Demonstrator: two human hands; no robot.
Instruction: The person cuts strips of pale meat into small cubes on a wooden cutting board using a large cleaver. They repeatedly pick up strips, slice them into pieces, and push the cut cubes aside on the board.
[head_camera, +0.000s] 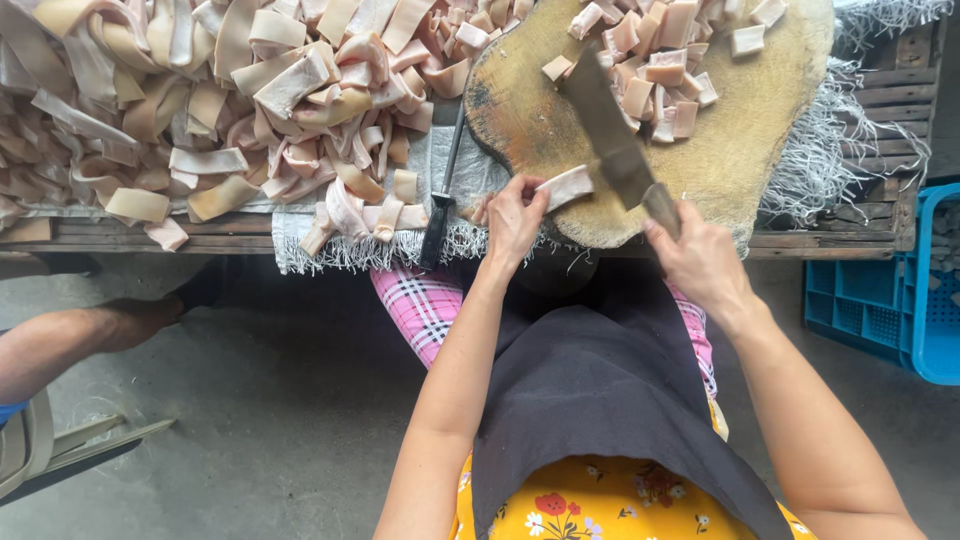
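Two hands are seen at the near edge of a round wooden board (745, 150) in the upper right of the frame. A pale strip (567, 186) is pinched by the left hand (513, 220) and laid on the board's lower left rim. A cleaver (612, 135) is gripped by its handle in the closed right hand (700, 262), its blade blurred, probably in motion, just right of the strip. Cut pieces (655, 60) are heaped at the board's top. Long strips (200, 100) are piled across the upper left. A dark knife (443, 190) is laid between pile and board. A blue crate (900, 290) is seen at the right edge.
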